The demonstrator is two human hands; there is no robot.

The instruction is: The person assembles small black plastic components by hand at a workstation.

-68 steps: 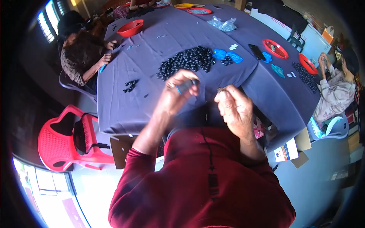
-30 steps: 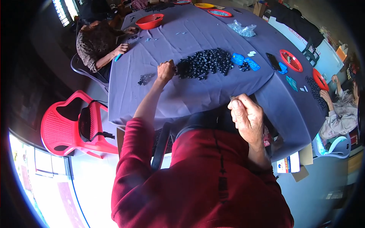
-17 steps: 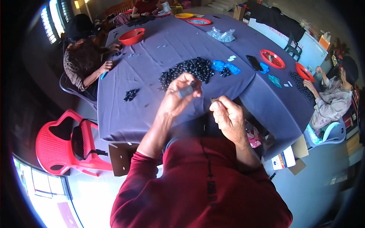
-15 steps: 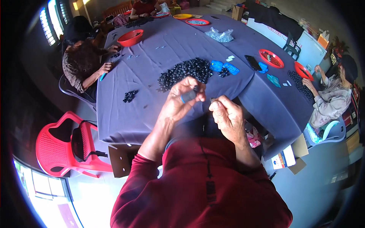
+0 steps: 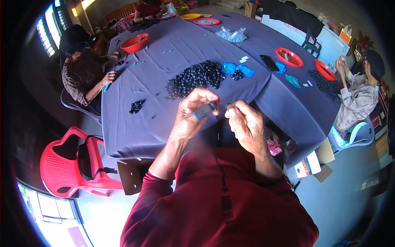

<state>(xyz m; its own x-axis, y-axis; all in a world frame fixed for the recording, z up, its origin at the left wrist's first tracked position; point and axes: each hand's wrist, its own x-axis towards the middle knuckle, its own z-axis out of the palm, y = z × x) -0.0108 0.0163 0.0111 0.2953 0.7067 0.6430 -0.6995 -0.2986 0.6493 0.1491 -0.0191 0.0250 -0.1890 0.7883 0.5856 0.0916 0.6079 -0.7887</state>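
My left hand point(image 5: 186, 119) is closed in a pinch on a small round black piece point(image 5: 213, 106), held above the table's near edge. A dark grey finger sleeve with a blue rim point(image 5: 202, 112) covers its thumb. Close by on the right, my right hand point(image 5: 249, 125) pinches a tiny dark item point(image 5: 228, 106), too small to name, its fingers curled. A narrow gap separates the two hands. Just beyond them a heap of small round black pieces point(image 5: 193, 78) lies on the grey tablecloth point(image 5: 140, 82). A smaller cluster of black pieces point(image 5: 136, 106) sits to the left.
Blue plastic pieces point(image 5: 245, 71) and a phone point(image 5: 269, 63) lie right of the heap. Red bowls point(image 5: 135, 43) and a clear bag point(image 5: 231, 35) stand farther off. Co-workers sit left point(image 5: 84, 70), right point(image 5: 358, 94) and at the far end. A red chair point(image 5: 61, 164) stands at left.
The view has shifted slightly. My hands keep their pinches, the left a little lower and turned. At right, the co-worker's hand has lifted off the table to meet the other.
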